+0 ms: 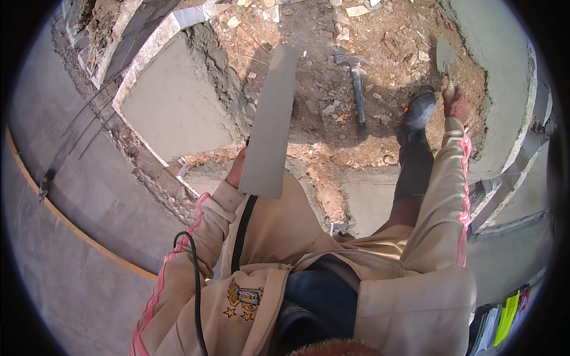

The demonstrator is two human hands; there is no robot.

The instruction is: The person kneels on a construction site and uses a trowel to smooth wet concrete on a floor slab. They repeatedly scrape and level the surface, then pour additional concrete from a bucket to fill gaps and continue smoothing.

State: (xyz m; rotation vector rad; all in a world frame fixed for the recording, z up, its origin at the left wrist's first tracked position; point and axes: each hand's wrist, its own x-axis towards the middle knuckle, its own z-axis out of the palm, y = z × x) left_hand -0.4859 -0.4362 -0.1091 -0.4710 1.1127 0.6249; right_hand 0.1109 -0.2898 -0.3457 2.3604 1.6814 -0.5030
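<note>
My left hand (237, 168) grips a long plastering float (271, 124) from behind. Its flat, tapered grey face is coated with mortar and turned upward, hiding most of my fingers. Out to the right, my right hand (456, 105) is closed around the handle of a small trowel (445, 56), whose pointed grey blade is aimed away from me over the dirt. Between the two hands a claw hammer (358, 89) with a dark handle lies on the rubble, apart from both.
Broken stones and brown rubble (380, 139) cover the ground ahead. Mortar-coated slabs (178, 98) rise at left and a plastered wall (504, 118) at right. My black boot (420, 111) stands beside the trowel. Thin metal rods (89, 121) stick out on the left.
</note>
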